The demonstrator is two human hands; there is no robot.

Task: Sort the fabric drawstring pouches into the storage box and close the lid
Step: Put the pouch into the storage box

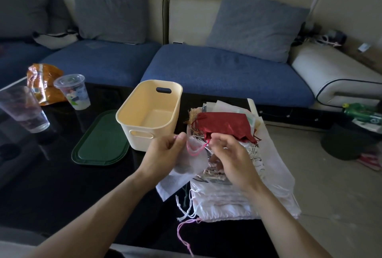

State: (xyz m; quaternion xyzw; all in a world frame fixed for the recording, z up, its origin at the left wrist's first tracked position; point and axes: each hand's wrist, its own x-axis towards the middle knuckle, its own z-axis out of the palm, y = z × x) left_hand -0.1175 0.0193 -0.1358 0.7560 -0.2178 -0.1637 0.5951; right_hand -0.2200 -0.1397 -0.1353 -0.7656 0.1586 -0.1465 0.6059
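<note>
Head view: both hands hold a sheer white pouch w/ pink cord — left hand pinches its top edge, right hand pinches the cord, above the pouch pile on the table. Box stands empty just left, green lid beside it. Prob best: tuck cord, fold flat, lay along box floor.

Both forearms are bare, with no sleeves, watch or rings visible.

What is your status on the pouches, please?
Both hands pinching sheer white pink-corded pouch. Cream plastic storage box empty, green lid off beside it. Nothing blocking.
</note>
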